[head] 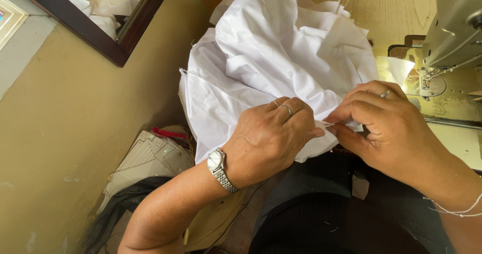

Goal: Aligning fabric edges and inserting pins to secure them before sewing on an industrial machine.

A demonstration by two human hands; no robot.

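Observation:
A crumpled pile of white fabric (271,58) lies on the wooden table and hangs over its near edge toward my lap. My left hand (268,138), with rings and a silver wristwatch, pinches the fabric's lower edge. My right hand (386,121), wearing a ring and a thin bracelet, pinches the same edge just to the right, fingertips almost touching the left hand's. Between the two hands a small fold of cloth is held taut.
A grey sewing machine (454,38) stands at the right on the wooden table (396,8). A beige wall (75,123) with a dark-framed mirror (120,43) is on the left. A pale plastic object (150,158) and dark cloth lie on the floor below.

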